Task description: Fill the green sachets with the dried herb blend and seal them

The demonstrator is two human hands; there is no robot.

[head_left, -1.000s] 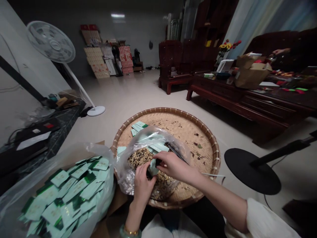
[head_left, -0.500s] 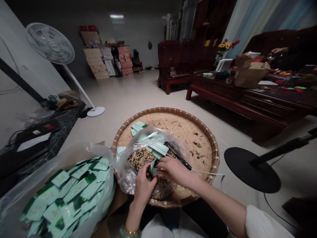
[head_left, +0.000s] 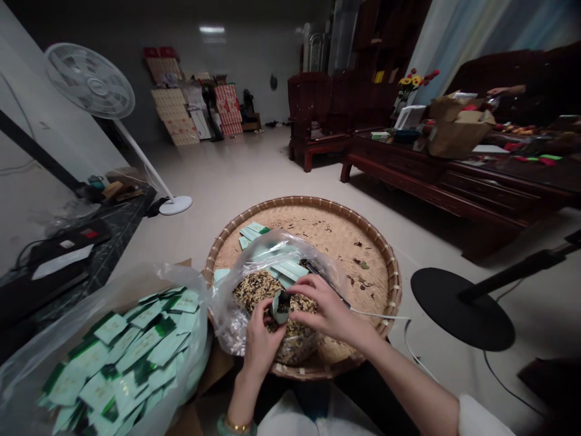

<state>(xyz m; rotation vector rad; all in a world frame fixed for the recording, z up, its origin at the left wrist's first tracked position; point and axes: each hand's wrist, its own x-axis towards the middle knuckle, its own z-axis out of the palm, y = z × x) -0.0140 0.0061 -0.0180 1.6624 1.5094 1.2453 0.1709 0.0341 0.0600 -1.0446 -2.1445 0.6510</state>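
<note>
A plastic bag of pale green packets [head_left: 122,357] lay at the left of the round bamboo tray [head_left: 358,242]. The left hand [head_left: 261,345] and the right hand [head_left: 329,309] held one small green packet [head_left: 280,307] pinched between them, over a clear bag of dark grain mix [head_left: 256,290] near the tray's front edge.

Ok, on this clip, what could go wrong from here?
The green packet pinched between the left hand and right hand looks open, so its dark contents might spill into the grainy mix. The white cord from the black tool crosses the tray rim near the right forearm and could snag.
</note>
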